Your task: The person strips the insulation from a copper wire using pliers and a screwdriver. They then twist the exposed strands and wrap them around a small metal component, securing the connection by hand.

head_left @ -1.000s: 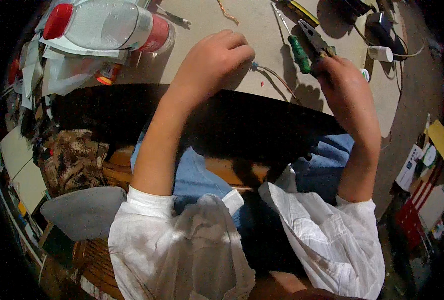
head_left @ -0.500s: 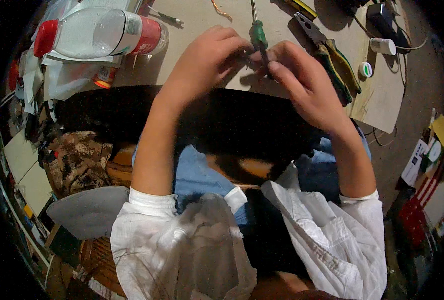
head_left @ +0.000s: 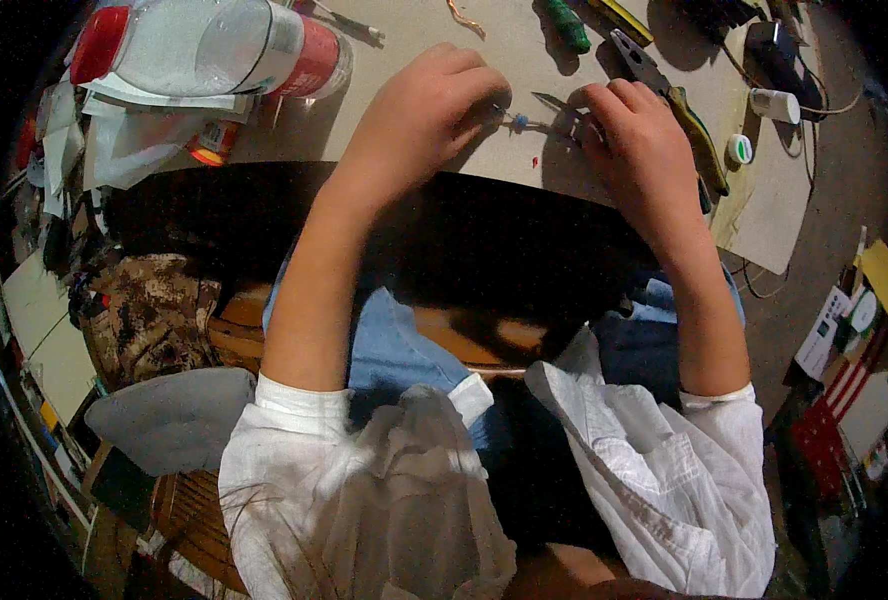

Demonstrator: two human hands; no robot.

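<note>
My left hand (head_left: 419, 110) is closed on one end of a thin wire with a small blue piece (head_left: 520, 122) on it, over the beige table (head_left: 374, 120). At the wire's other side my right hand (head_left: 636, 135) has its fingers bent round it; what else they may hold is unclear. Just right of it lie pliers (head_left: 699, 140) with yellow-and-dark handles. A green-handled screwdriver (head_left: 564, 25) lies above the hands. A small red bit (head_left: 535, 162) rests below the wire.
A red-capped plastic bottle (head_left: 214, 50) lies on papers (head_left: 139, 145) at upper left. A copper-coloured wire (head_left: 464, 20), a yellow tool (head_left: 619, 15), a black adapter (head_left: 772, 55), a white container (head_left: 774, 105) and a round lid (head_left: 740, 149) are on the table.
My right hand has left the pliers, moved in beside my left hand and then shifted slightly right. The pliers lie on the table. The green screwdriver has moved up, away from my fingers.
</note>
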